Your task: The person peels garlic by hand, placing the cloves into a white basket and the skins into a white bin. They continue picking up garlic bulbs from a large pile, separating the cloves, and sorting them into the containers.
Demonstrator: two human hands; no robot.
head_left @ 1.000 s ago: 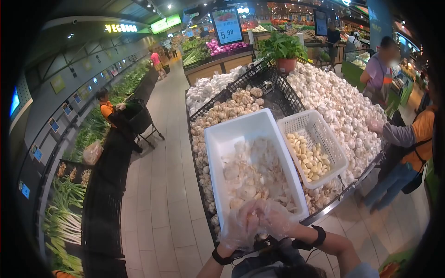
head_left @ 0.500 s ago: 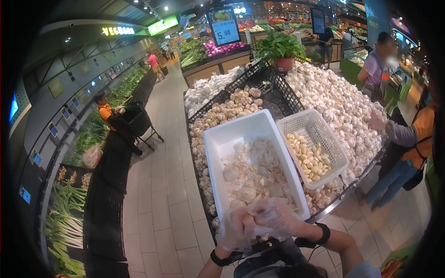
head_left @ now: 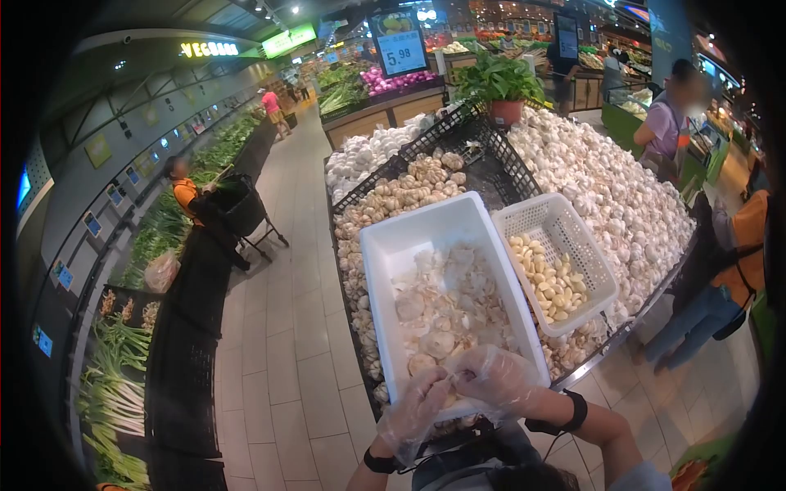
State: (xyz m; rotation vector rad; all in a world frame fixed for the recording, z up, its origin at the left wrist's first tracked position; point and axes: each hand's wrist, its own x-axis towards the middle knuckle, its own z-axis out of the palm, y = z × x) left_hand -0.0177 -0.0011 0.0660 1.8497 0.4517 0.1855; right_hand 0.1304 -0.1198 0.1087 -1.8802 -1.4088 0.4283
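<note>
My left hand point(head_left: 416, 403) and my right hand point(head_left: 494, 379), both in clear plastic gloves, meet over the near end of a white foam box point(head_left: 375, 303). Their fingers are pinched together on a small pale piece that looks like a garlic clove point(head_left: 449, 398), mostly hidden by the fingertips. Loose garlic skins point(head_left: 458, 282) cover the bottom of the box, with a few garlic bulbs point(head_left: 438, 343) near my hands. To the right, a white perforated basket point(head_left: 591, 286) holds peeled garlic cloves point(head_left: 553, 282).
Heaps of garlic bulbs point(head_left: 602, 192) surround the box. Behind it lies a black crate point(head_left: 508, 164) beside a potted plant point(head_left: 501, 82). A worker with a black cart point(head_left: 239, 211) stands in the left aisle. Another person in an orange vest point(head_left: 741, 245) is at the right.
My fingers have shifted and come closer together at the tips; the left hand has turned slightly. The person at the right has drawn a hand back from the garlic heap.
</note>
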